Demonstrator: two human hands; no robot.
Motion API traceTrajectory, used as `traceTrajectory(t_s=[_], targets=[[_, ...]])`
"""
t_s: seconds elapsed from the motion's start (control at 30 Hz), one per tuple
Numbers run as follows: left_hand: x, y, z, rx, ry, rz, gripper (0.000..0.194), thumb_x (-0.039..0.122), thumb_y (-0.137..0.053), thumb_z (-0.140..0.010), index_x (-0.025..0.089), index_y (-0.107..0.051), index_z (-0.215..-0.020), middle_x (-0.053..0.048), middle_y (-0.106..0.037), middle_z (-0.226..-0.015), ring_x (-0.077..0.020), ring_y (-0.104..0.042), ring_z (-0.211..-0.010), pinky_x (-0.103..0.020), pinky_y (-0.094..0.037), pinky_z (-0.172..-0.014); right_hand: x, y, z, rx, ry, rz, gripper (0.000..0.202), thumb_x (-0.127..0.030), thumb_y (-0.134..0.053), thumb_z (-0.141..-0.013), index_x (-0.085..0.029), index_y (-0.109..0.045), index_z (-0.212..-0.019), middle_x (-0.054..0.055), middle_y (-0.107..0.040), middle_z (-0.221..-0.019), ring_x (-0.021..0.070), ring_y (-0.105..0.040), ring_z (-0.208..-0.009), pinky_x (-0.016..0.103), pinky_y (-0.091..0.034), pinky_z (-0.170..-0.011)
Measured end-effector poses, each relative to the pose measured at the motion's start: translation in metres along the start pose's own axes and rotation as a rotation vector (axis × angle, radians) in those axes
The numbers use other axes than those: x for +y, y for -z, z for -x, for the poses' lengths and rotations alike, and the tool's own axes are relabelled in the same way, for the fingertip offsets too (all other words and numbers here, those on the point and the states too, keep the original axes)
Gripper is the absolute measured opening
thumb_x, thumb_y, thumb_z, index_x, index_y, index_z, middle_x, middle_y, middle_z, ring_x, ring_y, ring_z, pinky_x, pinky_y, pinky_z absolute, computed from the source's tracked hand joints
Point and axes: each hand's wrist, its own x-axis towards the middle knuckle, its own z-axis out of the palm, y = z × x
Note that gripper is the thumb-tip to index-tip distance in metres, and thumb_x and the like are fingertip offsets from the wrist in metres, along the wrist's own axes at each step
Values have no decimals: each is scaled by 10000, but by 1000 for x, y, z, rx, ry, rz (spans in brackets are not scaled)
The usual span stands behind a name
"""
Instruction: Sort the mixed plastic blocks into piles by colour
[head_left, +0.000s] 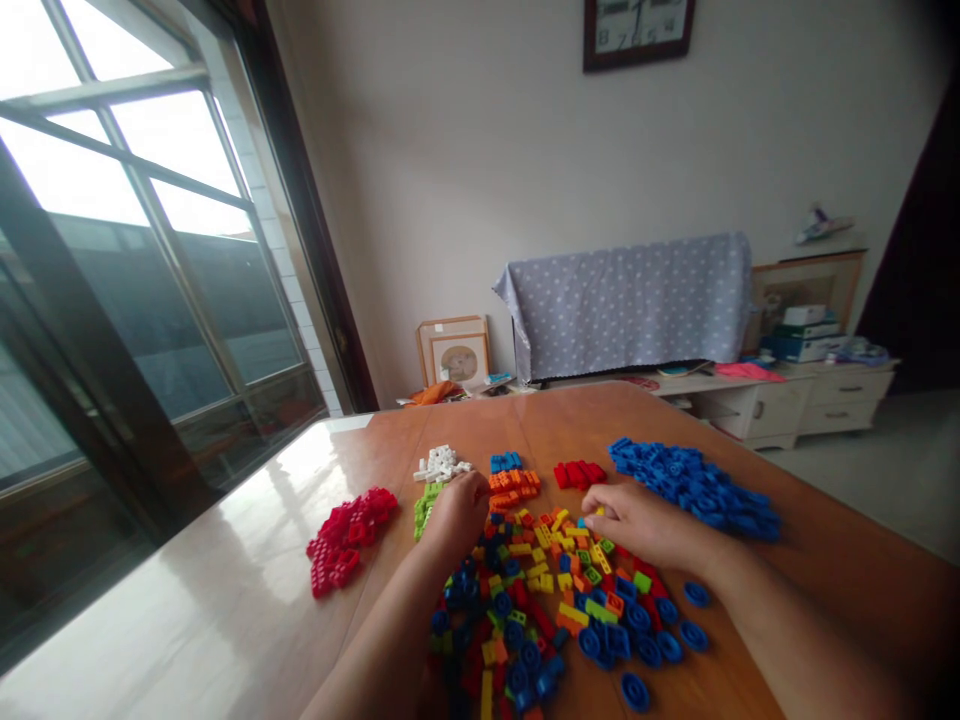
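Observation:
Toy building bricks lie on a wooden table in colour groups around a loose mixed pile (540, 575). My left hand (459, 508) is closed, its fingers curled down between the light green bricks (426, 505) and the orange bricks (514, 487); whatever it grips is hidden. At the far right edge of the mixed pile, my right hand (626, 515) has thumb and fingers bent together, with a bit of a yellow brick (600, 511) showing between them. Red bricks (579, 474) lie just beyond it.
White bricks (442, 463) and light blue bricks (505, 461) sit farther back. A pinkish-red heap (351, 540) lies left, a large blue heap (694, 485) right. Round blue pieces (634, 690) are scattered near the front. Behind the table (247, 610) stands a low cabinet (772, 410).

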Motion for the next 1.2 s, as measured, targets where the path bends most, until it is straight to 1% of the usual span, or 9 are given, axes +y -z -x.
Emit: traceTrajectory(t_s=[0.1,0.23,0.47,0.67,0.77,0.87,1.03,1.1,1.2], targets=[[3,4,3,-18,-25,-16,150,121,-552,-810,203,-675,-840,-13,-674,-881,-134,-590,-798,-213,-401,-706,2,1,0,8,11,0,243,-390,-577,-883,-203,-705,-969,22,-712,-804,172,-608,-720,245,-356,-604],[8,13,7,-67,-37,-72,139,146,-568,-817,205,-692,-845,-27,-673,-949,-146,-605,-834,-222,-426,-736,6,2,-1,35,13,-2,236,-389,-585,-878,-203,-705,-962,26,-721,-822,175,-614,-734,247,-355,-603],[19,30,4,-133,33,-167,167,156,-569,-833,220,-721,-856,-39,-663,-1028,-145,-621,-854,-223,-448,-769,5,4,0,40,30,-25,225,-381,-588,-878,-213,-707,-968,30,-738,-868,193,-645,-799,263,-401,-668],[14,38,3,-143,85,-246,184,164,-576,-843,239,-743,-862,-38,-657,-1011,-159,-610,-833,-245,-428,-738,3,6,1,40,29,-22,219,-377,-599,-873,-211,-708,-965,33,-742,-857,197,-648,-793,270,-410,-694],[12,33,-2,-131,106,-266,184,174,-585,-835,237,-753,-879,-44,-649,-1010,-168,-603,-836,-252,-427,-724,4,5,2,46,38,-32,219,-381,-597,-878,-213,-707,-966,33,-743,-851,196,-651,-782,273,-413,-697],[15,19,-10,-147,100,-261,202,170,-582,-826,231,-753,-916,-49,-643,-1039,-162,-604,-832,-245,-440,-716,6,4,0,44,44,-40,212,-372,-594,-881,-214,-708,-961,34,-744,-852,198,-656,-791,274,-412,-701],[26,-5,-25,-161,65,-264,209,154,-579,-813,209,-741,-933,-57,-653,-1007,-167,-611,-859,-238,-448,-743,8,3,-2,55,41,-35,203,-352,-608,-870,-207,-713,-966,36,-743,-869,193,-651,-793,273,-410,-710],[29,-9,-30,-155,59,-269,219,150,-573,-812,201,-728,-959,-64,-659,-1003,-175,-614,-872,-243,-448,-750,8,4,-2,55,38,-38,205,-349,-605,-872,-203,-711,-968,35,-736,-855,187,-643,-776,266,-403,-689],[28,-11,-32,-141,57,-278,261,130,-558,-800,187,-701,-1011,-72,-669,-1003,-182,-613,-871,-255,-448,-764,5,7,1,51,34,-44,212,-363,-592,-882,-198,-703,-956,31,-722,-819,179,-628,-745,252,-377,-632]])
